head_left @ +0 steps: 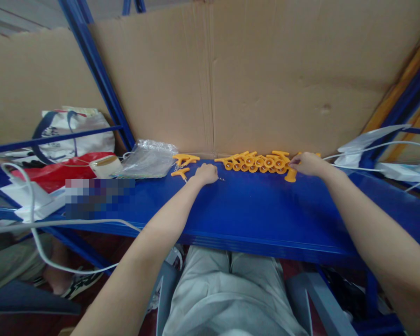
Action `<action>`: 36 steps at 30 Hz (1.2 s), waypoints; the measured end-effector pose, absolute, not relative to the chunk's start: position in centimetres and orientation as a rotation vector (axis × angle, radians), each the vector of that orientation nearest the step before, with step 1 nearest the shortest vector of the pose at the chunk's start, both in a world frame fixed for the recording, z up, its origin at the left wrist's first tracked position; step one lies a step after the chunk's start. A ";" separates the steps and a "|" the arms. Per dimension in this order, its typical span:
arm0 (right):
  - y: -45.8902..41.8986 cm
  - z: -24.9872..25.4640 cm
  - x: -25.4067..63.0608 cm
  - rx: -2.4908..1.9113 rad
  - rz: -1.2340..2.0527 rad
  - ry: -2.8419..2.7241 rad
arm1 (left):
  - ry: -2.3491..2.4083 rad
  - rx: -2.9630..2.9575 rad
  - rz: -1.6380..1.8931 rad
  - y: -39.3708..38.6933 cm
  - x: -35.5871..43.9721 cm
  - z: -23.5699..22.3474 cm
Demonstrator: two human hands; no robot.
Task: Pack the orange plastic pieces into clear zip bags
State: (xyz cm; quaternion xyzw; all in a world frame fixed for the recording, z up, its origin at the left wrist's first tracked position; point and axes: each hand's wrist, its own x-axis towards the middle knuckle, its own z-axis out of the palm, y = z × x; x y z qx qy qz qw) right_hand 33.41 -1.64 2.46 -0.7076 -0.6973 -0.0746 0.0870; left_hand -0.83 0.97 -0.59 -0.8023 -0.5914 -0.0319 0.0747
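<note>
Metal corkscrew [221, 179] points rightward (dipping slightly) from the left hand [206, 174].

orange corkscrew parts [259, 162], blue table [248, 210]

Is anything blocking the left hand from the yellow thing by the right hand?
Nothing visible does. A metal spiral pokes rightward from the left hand; the yellow cups lie behind the path to that yellow piece.

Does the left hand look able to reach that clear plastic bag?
Probably yes: only a few low yellow handles lie between the left hand and the bag, though it seems to hold a metal spiral.
</note>
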 end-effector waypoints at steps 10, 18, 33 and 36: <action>-1.3 -0.4 33.5 -2.152 -0.029 -2.043 | -1.858 -2.253 -0.204 0.3 -1.1 -0.4; -2.4 -0.5 32.2 -2.169 0.117 -2.060 | -1.942 -2.310 0.141 1.1 -2.2 0.0; -1.8 -1.9 29.4 -1.488 -0.435 -2.243 | -1.485 -2.700 -0.556 0.3 0.3 -0.6; -2.0 -2.1 28.5 -1.372 -0.456 -2.277 | -1.448 -2.701 -0.574 0.2 0.5 -0.6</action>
